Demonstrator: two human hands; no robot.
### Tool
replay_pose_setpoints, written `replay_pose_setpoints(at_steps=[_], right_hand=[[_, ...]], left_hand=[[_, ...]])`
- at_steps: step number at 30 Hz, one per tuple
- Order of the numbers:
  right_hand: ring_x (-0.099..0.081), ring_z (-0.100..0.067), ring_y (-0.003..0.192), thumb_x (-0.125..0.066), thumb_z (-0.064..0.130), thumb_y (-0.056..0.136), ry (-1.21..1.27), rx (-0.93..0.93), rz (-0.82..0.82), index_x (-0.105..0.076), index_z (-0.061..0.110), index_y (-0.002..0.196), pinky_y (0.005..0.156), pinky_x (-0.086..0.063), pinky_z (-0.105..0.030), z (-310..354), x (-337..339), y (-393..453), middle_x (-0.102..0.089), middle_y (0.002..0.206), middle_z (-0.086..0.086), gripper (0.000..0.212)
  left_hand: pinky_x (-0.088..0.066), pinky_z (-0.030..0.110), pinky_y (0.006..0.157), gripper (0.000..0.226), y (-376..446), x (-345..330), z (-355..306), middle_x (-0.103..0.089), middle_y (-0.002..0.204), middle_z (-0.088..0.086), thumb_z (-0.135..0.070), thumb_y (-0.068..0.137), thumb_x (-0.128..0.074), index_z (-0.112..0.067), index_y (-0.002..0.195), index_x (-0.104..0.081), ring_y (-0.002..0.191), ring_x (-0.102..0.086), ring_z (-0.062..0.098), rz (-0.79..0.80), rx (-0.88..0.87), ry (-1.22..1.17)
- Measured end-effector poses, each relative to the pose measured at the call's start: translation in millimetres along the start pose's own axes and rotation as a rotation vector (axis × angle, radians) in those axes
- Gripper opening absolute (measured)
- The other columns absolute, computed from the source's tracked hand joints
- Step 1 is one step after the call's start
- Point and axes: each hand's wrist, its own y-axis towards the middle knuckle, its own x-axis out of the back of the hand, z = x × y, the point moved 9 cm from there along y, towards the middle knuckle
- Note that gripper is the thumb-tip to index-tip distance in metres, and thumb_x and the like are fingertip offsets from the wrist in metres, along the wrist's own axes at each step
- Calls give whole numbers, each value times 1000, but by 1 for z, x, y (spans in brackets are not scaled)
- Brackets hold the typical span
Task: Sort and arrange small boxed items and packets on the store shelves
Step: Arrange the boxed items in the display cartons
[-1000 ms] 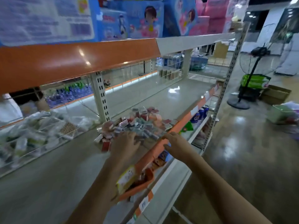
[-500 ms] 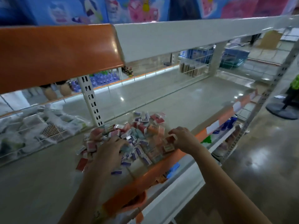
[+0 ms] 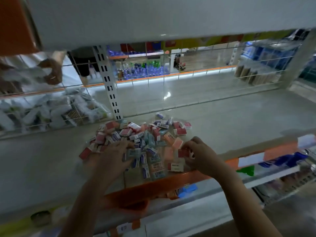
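Head view: I see left hand [image 3: 114,155] spread flat on box pile [image 3: 140,139]; right hand [image 3: 196,153] pinches red box [image 3: 183,153]. Sweeping risks near-edge spill.

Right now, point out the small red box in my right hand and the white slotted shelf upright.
small red box [image 3: 183,152], head view, its red face.
white slotted shelf upright [image 3: 109,82], head view, mid-post.

Both forearms reach forward. The left hand [image 3: 109,156] lies palm down, fingers spread flat. Just beside it, the right hand [image 3: 199,155] curls, fingertips pinching a small red box [image 3: 183,152].
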Motion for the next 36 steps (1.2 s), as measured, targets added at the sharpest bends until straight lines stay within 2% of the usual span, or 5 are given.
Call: replay_pose_setpoints(at_steps=[4,10,17,28,36], right_hand=[[-54,-4,84,-67,12,83,174,80,-65,-59,20,109,75,-46,-8,0,4,-9,-43,106,10,29],[-63,-4,87,-63,17,86,480,206,-55,-54,40,95,77,-52,-16,20,19,-31,-58,100,13,27],[-65,-13,63,-46,14,95,840,36,-52,-66,9,88,61,-54,-20,13,23,-40,-68,70,-3,22],[-66,-19,60,-46,41,80,1120,-124,53,-67,5,91,56,-54,-24,17,4,-46,-71,76,-14,43],[-67,-19,64,-44,18,95,1132,-89,57,-65,12,96,58,-54,-23,18,2,-44,-68,77,-6,22]], left_hand=[[-36,5,68,31,-18,0,-24,-53,107,-12,-17,79,-74,-26,105,-61,90,-52,2,-74,-55,-172],[-47,15,64,13,-33,-7,-41,-65,86,-15,-41,84,-55,-42,94,-62,79,-61,2,-33,38,-549],[-41,8,54,22,-46,0,-68,-66,77,-15,-20,91,-50,-17,106,-65,63,-57,-6,-59,61,-856],[-53,21,66,29,-53,-13,-72,-69,95,-8,-32,71,-65,-41,99,-64,85,-66,11,59,87,-912],[-54,23,68,33,-50,-9,-74,-63,102,-4,-36,67,-66,-54,94,-61,85,-62,13,20,37,-846]])
